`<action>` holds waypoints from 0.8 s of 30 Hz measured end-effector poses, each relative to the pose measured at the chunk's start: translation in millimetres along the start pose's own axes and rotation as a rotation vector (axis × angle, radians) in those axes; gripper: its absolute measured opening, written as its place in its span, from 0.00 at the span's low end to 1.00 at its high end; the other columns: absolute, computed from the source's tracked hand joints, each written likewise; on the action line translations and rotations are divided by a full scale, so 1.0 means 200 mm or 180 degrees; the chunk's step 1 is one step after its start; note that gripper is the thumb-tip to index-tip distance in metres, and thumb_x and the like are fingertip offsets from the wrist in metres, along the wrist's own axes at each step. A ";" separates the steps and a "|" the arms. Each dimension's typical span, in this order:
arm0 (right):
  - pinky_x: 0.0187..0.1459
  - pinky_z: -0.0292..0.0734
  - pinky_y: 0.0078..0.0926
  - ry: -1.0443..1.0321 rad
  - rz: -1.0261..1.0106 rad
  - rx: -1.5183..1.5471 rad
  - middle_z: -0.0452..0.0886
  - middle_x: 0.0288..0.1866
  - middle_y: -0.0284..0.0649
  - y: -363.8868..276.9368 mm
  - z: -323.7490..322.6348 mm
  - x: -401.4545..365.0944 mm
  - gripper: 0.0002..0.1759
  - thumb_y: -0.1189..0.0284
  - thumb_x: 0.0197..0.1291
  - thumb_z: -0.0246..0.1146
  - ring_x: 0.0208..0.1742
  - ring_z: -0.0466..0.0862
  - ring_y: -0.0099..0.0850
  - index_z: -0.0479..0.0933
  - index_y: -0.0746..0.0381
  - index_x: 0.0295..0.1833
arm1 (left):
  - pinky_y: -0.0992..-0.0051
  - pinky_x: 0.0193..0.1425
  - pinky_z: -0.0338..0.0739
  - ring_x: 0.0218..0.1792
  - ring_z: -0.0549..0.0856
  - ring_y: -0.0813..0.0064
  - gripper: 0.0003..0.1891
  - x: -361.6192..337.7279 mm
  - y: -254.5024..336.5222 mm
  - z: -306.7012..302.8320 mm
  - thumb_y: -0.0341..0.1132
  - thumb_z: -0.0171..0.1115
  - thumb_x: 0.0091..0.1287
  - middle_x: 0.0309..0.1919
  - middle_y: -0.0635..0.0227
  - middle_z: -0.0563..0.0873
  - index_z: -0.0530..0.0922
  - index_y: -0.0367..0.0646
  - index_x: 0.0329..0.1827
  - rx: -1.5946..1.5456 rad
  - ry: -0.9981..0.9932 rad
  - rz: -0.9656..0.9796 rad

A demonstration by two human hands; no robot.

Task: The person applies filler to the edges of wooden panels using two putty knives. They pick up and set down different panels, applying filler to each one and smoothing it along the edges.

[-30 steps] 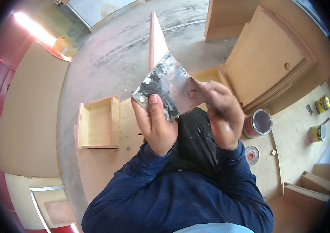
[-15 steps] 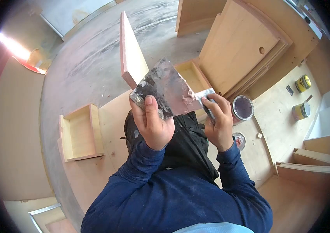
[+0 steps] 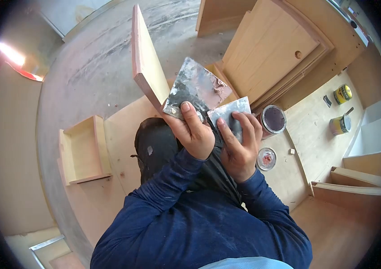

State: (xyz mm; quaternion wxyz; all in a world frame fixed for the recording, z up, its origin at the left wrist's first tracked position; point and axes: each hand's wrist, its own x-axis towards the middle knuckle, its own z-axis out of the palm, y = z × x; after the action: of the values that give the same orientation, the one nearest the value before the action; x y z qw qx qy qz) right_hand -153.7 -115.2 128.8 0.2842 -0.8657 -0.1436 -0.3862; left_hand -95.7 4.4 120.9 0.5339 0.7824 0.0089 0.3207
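Note:
A stained metal plate (image 3: 192, 85) with pinkish paste along its right edge is gripped by my left hand (image 3: 195, 132), thumb on top. My right hand (image 3: 239, 152) holds a smaller flat grey scraper (image 3: 230, 112), its fingers lying over the face. The scraper's upper left corner is close to the plate's lower edge; whether they touch is unclear. Right of my right hand stands an open can of dark filler (image 3: 273, 119). Below the can lies a round lid (image 3: 267, 158) with pink paste on it.
An upright wooden board (image 3: 150, 62) stands just beyond the plate. A shallow wooden drawer (image 3: 85, 150) sits at left. Large wooden panels (image 3: 271, 49) lean at upper right. Yellow-labelled cans (image 3: 343, 94) and loose boards (image 3: 352, 188) are farther right.
The scraper has turned so its broad face shows, and it has moved left and down off the plate's paste edge. My left hand has shifted right. The view has shifted slightly.

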 end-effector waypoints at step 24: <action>0.60 0.72 0.48 0.0004 0.0206 -0.0279 0.76 0.59 0.47 0.00 0.14 -0.01 0.33 0.87 0.36 0.63 0.59 0.75 0.51 0.85 0.55 0.54 | 0.74 0.50 0.77 0.45 0.80 0.71 0.14 -0.04 -0.02 0.11 0.31 0.51 0.78 0.46 0.56 0.78 0.65 0.29 0.57 -0.1201 0.0476 -0.0236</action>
State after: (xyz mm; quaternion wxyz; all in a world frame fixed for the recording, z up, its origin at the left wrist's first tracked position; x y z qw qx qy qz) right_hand -138.7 -99.4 112.6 0.2585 -0.8813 -0.0983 -0.3832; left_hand -89.7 -15.0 109.3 0.6803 0.6416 0.0171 0.3539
